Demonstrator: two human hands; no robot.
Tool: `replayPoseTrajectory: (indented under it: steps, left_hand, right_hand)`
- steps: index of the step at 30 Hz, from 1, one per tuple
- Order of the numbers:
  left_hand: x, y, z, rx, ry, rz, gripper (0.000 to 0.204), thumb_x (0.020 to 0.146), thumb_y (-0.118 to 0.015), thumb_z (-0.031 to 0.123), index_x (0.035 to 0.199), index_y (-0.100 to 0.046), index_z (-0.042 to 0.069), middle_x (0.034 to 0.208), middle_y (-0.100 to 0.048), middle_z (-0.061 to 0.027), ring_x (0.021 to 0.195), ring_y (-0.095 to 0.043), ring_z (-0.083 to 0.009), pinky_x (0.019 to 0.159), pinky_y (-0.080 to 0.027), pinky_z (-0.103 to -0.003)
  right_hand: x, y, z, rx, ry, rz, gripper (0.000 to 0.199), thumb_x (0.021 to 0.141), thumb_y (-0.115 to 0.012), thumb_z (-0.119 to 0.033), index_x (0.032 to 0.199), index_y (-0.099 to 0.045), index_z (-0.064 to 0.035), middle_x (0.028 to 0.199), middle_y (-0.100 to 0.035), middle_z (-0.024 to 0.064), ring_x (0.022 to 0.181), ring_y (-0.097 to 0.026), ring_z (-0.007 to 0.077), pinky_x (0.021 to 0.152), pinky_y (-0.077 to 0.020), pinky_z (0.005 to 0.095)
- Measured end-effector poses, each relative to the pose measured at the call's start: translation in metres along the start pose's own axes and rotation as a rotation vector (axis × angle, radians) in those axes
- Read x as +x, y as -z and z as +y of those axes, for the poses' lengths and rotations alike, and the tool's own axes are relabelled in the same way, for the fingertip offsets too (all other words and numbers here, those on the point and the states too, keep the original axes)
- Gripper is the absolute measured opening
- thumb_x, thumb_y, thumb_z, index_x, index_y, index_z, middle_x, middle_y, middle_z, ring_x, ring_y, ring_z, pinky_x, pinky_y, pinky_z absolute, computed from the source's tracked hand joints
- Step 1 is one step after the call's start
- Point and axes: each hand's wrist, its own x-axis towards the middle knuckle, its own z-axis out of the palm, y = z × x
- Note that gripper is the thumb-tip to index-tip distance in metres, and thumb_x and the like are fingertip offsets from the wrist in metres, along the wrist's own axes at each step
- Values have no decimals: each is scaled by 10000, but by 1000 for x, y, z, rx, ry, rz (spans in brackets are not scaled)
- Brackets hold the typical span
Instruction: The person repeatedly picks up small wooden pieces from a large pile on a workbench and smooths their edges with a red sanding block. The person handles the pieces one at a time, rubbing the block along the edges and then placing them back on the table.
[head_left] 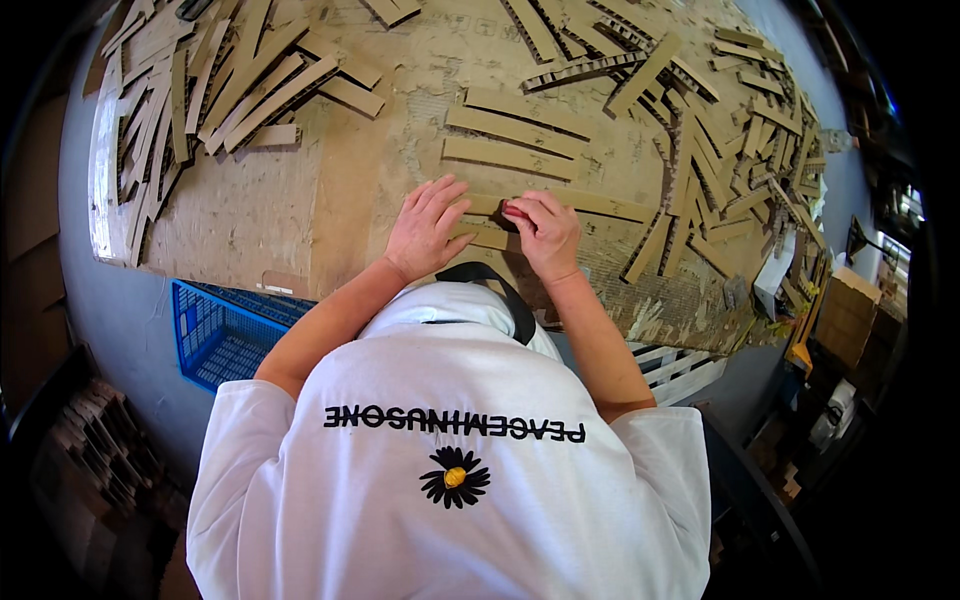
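While both hands sit on the worn workbench (250, 210), the cardboard strip (590, 205) lies under them, long axis running left-right, its free end poking out right of the right hand (545, 232). Right fingers pinch it closed; left hand (425, 228) presses flat, fingers spread. More strips (515, 130) lie just beyond.

hands (427, 228) on cardboard strips (490, 236), worktable (250, 215)

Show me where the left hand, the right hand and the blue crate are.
left hand (425, 228): head view, back of the hand.
right hand (545, 232): head view, back of the hand.
blue crate (222, 335): head view, its lattice wall.
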Motion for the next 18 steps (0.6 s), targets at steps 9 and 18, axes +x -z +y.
replayPoseTrajectory:
  steps: [9,18]
  left_hand:
    - [2,-3,1,37,-7,43,499,851,-789,309,1260,-602,93,1444,-566,-110,1424,-481,-350,1168,-382,-522]
    - [1,-5,0,39,4,62,522,843,-800,292,1283,-595,99,1454,-569,-112,1420,-494,-345,1154,-395,-519]
  right_hand:
    - [-1,2,2,38,-19,1,144,789,-849,-183,919,-788,-171,974,-731,-7,769,-675,236,676,-490,365]
    - [-35,31,-30,149,-192,59,159,792,-850,-119,939,-790,-104,951,-713,74,848,-681,292,750,-530,394]
